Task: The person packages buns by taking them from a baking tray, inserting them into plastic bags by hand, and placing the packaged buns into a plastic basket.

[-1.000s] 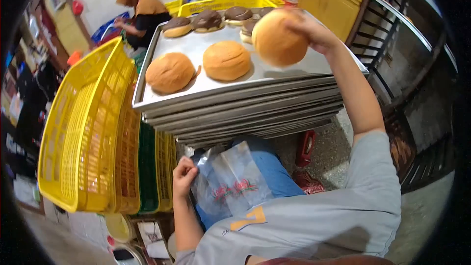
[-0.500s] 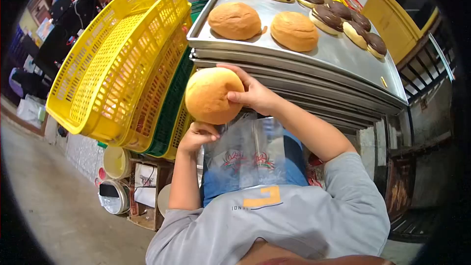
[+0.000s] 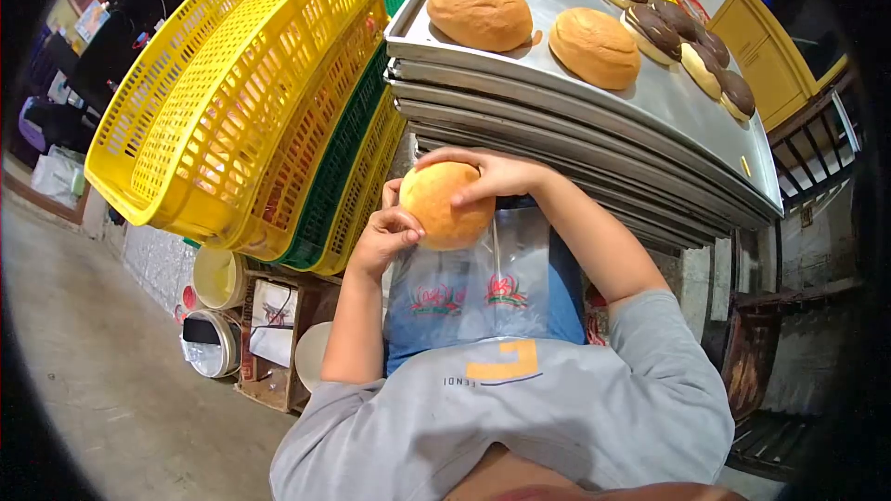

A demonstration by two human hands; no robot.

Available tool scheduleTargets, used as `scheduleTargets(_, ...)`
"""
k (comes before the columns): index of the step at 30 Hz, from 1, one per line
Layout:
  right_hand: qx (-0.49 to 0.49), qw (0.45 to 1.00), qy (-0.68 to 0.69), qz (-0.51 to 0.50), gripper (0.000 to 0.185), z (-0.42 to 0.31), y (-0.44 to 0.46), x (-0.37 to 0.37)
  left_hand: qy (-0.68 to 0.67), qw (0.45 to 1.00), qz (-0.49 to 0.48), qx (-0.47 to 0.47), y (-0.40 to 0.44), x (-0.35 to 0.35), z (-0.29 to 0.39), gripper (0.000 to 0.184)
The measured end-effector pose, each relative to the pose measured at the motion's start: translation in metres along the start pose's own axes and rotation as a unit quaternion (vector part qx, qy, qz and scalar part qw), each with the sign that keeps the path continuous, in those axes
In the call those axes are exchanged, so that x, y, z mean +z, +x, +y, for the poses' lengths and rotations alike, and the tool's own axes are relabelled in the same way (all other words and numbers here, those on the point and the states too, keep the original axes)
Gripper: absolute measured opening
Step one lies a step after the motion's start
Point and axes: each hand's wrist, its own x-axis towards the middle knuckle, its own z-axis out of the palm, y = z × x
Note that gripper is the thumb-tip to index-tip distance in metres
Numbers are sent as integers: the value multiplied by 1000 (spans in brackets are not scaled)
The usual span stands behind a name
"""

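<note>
A round golden bun is between my two hands above my lap. My right hand grips it from the top and right, thumb on its face. My left hand pinches at its lower left edge; whether a bag edge is also between those fingers is hard to tell. Clear plastic bags with red and green print lie over my thighs, just below the bun. Two plain buns, one left and one right, rest on the top metal tray, near several chocolate-topped buns.
Under the top tray is a tall stack of metal trays. Yellow and green crates stand stacked at the left. Below them are a pale bucket, a white tub and a wooden box. A yellow cabinet stands at the back right.
My right hand has brought the bun from over the tray down to my lap. My left hand has risen to meet it and now touches its edge. The view has turned downward.
</note>
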Motion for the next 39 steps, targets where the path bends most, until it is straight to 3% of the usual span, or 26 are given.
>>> scheduleTargets(4, 51, 983, -91, -149, 58, -6, 0, -4, 4, 1000, 19, 14, -3, 5, 0, 16)
scheduleTargets(6, 27, 980, -115, -163, 54, -8, 1, 5, 13, 999, -27, -29, -2, 9, 4, 15)
scheduleTargets(9, -6, 946, -197, -258, 51, -21, 7, 14, 41, 996, -71, -19, -1, 9, 8, 13)
scheduleTargets(16, 67, 922, -275, -264, 52, -28, 22, 20, -35, 998, -53, 24, -1, 22, 5, 13)
scheduleTargets(17, 9, 911, -326, -255, 55, -24, 24, 18, -73, 997, -5, 20, -2, 25, 5, 14)
scheduleTargets(18, 10, 911, -325, -252, 55, -20, 25, 19, -109, 993, 43, 16, -3, 27, 5, 15)
scheduleTargets(19, 20, 970, -165, -180, 57, -16, 28, 19, -129, 987, 81, 48, -6, 24, -4, 18)
scheduleTargets(20, 28, 994, 1, -105, 58, -14, 30, 18, -128, 987, 80, 49, -5, 20, -5, 18)
scheduleTargets(21, 66, 998, -8, 7, 48, -42, 24, 18, -206, 975, 66, 47, -5, 15, -3, 20)
scheduleTargets(22, 94, 982, 122, 113, 46, -51, 18, 20, -281, 957, 53, 46, -4, 11, 0, 24)
scheduleTargets(23, 49, 954, 245, 165, 47, -66, 6, 22, -342, 929, 136, 29, -2, 21, 11, 40)
scheduleTargets(24, 4, 908, 362, 212, 47, -76, -4, 28, -426, 894, 135, 35, 5, 32, 27, 54)
scheduleTargets(26, -175, 890, 176, 384, 49, -72, -13, 58, -549, 827, 110, 59, 15, 39, 45, 65)
scheduleTargets(27, -232, 873, 88, 419, 47, -61, -17, 73, -546, 828, 107, 70, 18, 43, 50, 65)
scheduleTargets(28, -278, 865, -71, 411, 40, -61, -23, 78, -541, 834, 74, 79, 22, 48, 53, 65)
scheduleTargets(30, -274, 808, -307, 422, 28, -74, -32, 89, -535, 840, 34, 83, 28, 58, 53, 65)
scheduleTargets(32, -264, 798, -315, 441, 28, -76, -34, 91, -410, 895, 164, 64, 30, 69, 49, 66)
scheduleTargets(36, -292, 765, -343, 460, 25, -73, -37, 89, -438, 884, 155, 50, 28, 76, 49, 66)
scheduleTargets(39, -292, 770, -337, 457, 24, -70, -41, 89, -459, 874, 149, 60, 26, 74, 46, 58)
